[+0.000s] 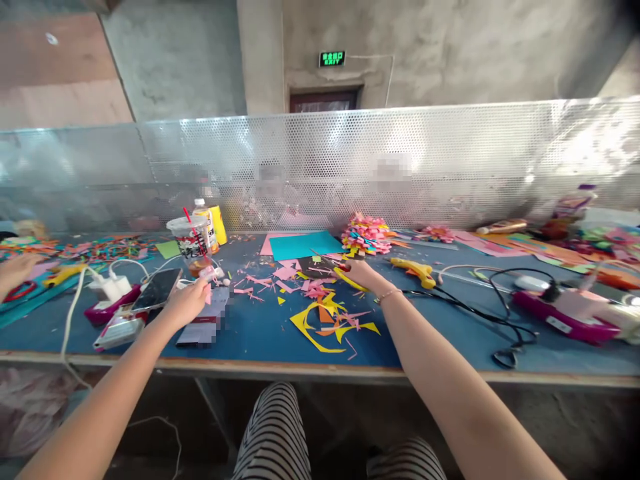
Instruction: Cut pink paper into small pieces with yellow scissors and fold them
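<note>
My left hand (194, 301) is closed above the table, left of the paper scraps, its fingers pinching what looks like a small pink piece of paper (208, 294). Just behind those fingertips is a small white and pink case (212, 273). Farther right, my right hand (361, 275) is closed round what appear to be scissors (327, 259), blades pointing left; its grip is partly hidden. A yellow strip (351, 279) lies along that hand's near side. Behind it rests a teal paper sheet (303, 245). Yellow paper offcuts (313, 339) and pink scraps (254, 283) are scattered between both hands.
A drink cup (187, 243) with a red straw and a bottle (201, 208) stand back left. Phones (159, 289), power strips (560, 320) and cables lie at both sides. Beyond are a yellow glue gun (414, 271), a pink paper cluster (366, 233) and another person's hand (17, 270).
</note>
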`<action>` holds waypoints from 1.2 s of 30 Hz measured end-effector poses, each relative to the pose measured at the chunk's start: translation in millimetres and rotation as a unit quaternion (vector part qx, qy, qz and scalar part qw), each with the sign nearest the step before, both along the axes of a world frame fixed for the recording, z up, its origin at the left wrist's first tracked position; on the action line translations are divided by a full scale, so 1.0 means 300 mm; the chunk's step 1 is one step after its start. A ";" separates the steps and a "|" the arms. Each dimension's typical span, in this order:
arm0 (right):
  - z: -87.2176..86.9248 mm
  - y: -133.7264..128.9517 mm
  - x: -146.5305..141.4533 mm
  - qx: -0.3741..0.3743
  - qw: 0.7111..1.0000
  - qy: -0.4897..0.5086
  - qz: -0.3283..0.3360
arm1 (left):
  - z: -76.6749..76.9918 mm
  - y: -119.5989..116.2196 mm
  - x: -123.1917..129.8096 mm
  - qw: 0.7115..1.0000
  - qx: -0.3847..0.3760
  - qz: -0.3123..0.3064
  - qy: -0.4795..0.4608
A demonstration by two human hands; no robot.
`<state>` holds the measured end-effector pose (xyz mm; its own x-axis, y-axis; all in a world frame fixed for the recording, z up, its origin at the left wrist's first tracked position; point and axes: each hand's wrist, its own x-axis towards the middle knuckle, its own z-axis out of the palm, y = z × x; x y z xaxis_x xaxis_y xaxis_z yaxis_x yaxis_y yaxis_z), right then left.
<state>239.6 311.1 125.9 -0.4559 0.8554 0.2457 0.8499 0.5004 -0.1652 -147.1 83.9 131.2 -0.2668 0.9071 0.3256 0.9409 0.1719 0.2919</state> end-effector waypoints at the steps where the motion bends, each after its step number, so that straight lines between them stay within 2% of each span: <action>1: -0.001 0.002 0.002 0.002 1.000 0.002 0.000 | 0.013 0.016 0.010 1.000 -0.002 0.012 -0.018; 3: -0.002 0.005 0.004 0.007 1.000 0.010 0.002 | 0.053 0.059 0.069 0.998 0.024 0.018 -0.056; 5: -0.001 0.002 0.001 0.011 0.999 0.035 -0.001 | 0.094 0.120 0.173 0.993 0.066 -0.031 -0.098; 7: 0.004 -0.008 -0.007 0.004 0.997 0.081 -0.009 | 0.120 0.203 0.304 0.975 0.099 -0.102 -0.171; 9: 0.011 -0.023 -0.015 -0.026 0.989 0.149 -0.005 | 0.124 0.301 0.433 0.931 0.127 -0.165 -0.301; 11: 0.016 -0.039 -0.021 -0.089 0.969 0.229 0.024 | 0.105 0.398 0.535 0.876 0.125 -0.198 -0.422; 14: 0.022 -0.063 -0.022 -0.237 0.919 0.305 0.080 | 0.055 0.499 0.613 0.804 0.154 -0.232 -0.526; 16: 0.028 -0.082 -0.023 -0.291 0.900 0.308 0.106 | 0.027 0.525 0.625 0.753 0.156 -0.218 -0.601; 19: 0.045 -0.118 -0.032 -0.276 0.904 0.289 0.152 | 0.015 0.518 0.627 0.686 0.147 -0.195 -0.686; 21: 0.060 -0.139 -0.041 -0.272 0.905 0.271 0.185 | 0.024 0.505 0.632 0.653 0.147 -0.184 -0.720; 25: 0.084 -0.160 -0.047 -0.294 0.895 0.260 0.212 | 0.043 0.493 0.649 0.629 0.160 -0.164 -0.743; 32: 0.092 -0.154 -0.034 -0.307 0.888 0.248 0.235 | 0.039 0.496 0.644 0.621 0.171 -0.163 -0.748; 36: 0.102 -0.167 -0.035 -0.302 0.893 0.239 0.232 | 0.045 0.491 0.645 0.630 0.161 -0.166 -0.741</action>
